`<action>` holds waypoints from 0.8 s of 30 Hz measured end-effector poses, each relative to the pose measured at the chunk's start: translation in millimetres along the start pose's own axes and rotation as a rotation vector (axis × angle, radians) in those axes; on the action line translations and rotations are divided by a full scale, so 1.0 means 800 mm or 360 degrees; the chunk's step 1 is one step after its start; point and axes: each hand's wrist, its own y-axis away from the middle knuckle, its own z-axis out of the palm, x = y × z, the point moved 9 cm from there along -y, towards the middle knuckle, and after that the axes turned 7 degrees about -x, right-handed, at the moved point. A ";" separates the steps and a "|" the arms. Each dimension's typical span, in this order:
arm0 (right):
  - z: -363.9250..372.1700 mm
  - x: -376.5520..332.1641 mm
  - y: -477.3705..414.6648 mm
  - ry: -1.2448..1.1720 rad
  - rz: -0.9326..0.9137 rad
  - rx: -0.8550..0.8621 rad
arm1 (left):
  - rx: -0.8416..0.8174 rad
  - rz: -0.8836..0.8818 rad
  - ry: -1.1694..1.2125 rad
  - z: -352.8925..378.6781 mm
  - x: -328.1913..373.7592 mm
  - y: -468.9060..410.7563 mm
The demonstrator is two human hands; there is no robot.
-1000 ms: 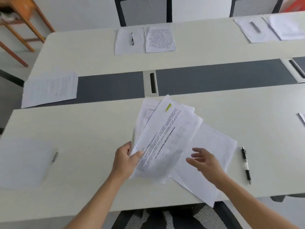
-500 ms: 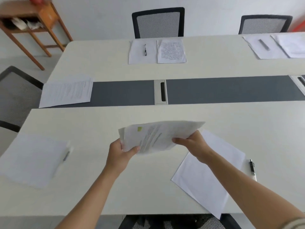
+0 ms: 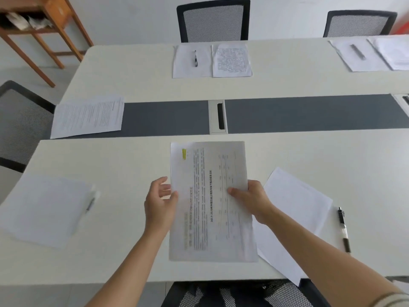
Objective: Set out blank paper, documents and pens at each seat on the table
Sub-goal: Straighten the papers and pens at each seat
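From my end, the left grip (image 3: 159,202) is released: its fingers hang relaxed beside the left edge of the white printed document with a yellow highlight mark (image 3: 210,196), and only the thumb touches the paper. The right grip (image 3: 250,198) is grasping that same document at its right edge, thumb on top. The document lies lengthwise away from me near the front of the pale cream counter (image 3: 124,165); I cannot tell whether it rests flat or is held just above. Its right side overlaps a blank white sheet (image 3: 294,209) lying askew, and a black-and-clear pen (image 3: 343,229) lies just beside that sheet on the right.

At the seat to my left sits a blank paper stack (image 3: 42,209) with a blurred grey pen (image 3: 90,203) at its right edge. A printed page (image 3: 88,116) lies at the counter's left end, partly on the dark grey centre strip (image 3: 309,111). Across from me, before a black mesh chair (image 3: 213,21), a far blank sheet (image 3: 188,67) carries a dark pen (image 3: 195,58) and touches a far printed page (image 3: 231,59).
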 end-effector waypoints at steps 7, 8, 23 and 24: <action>0.016 0.097 -0.027 0.0122 0.0481 0.0100 | -0.0606 0.0172 -0.1185 0.072 -0.054 0.037; 0.017 0.101 -0.028 0.0185 0.0488 0.0091 | -0.0752 0.0131 -0.1315 0.086 -0.072 0.045; -0.116 0.162 0.042 0.1924 0.0402 0.0097 | -0.1023 0.0218 -0.1821 0.131 -0.132 0.056; -0.117 0.160 0.042 0.1942 0.0372 0.0083 | -0.1026 0.0218 -0.1823 0.133 -0.132 0.056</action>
